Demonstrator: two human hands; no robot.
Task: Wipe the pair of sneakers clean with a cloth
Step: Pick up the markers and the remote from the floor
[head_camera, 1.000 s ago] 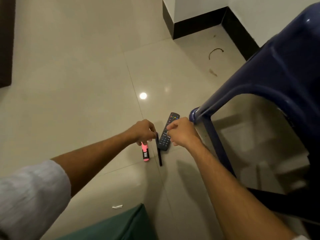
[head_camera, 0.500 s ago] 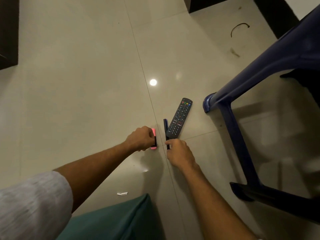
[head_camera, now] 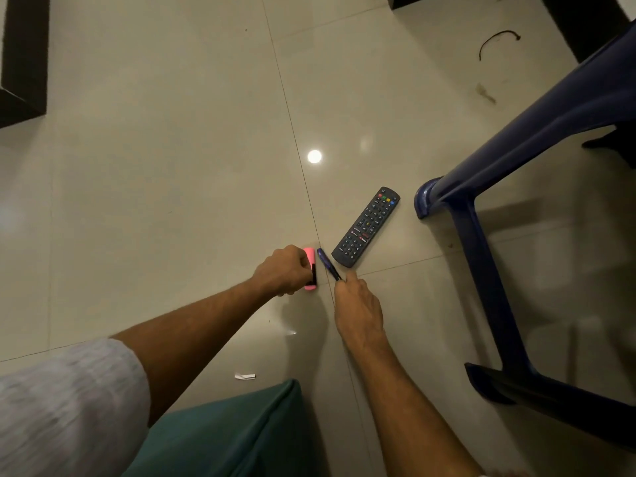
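The left hand curls its fingers round a pink highlighter; the right hand pinches the near end of a blue pen, just beside a remote on the floor. Neither sneakers nor cloth is in view. This looks like clearing up, so take the pen nearer its middle before lifting it past the remote.

One wide-angle camera, worn on the head, looks forward and steeply down at the tiled floor. It sits close above the person's arms, which enter from the near edge; the left hand and right hand lie mid-frame. A blue chair crowds the right, dark skirting the far edge.
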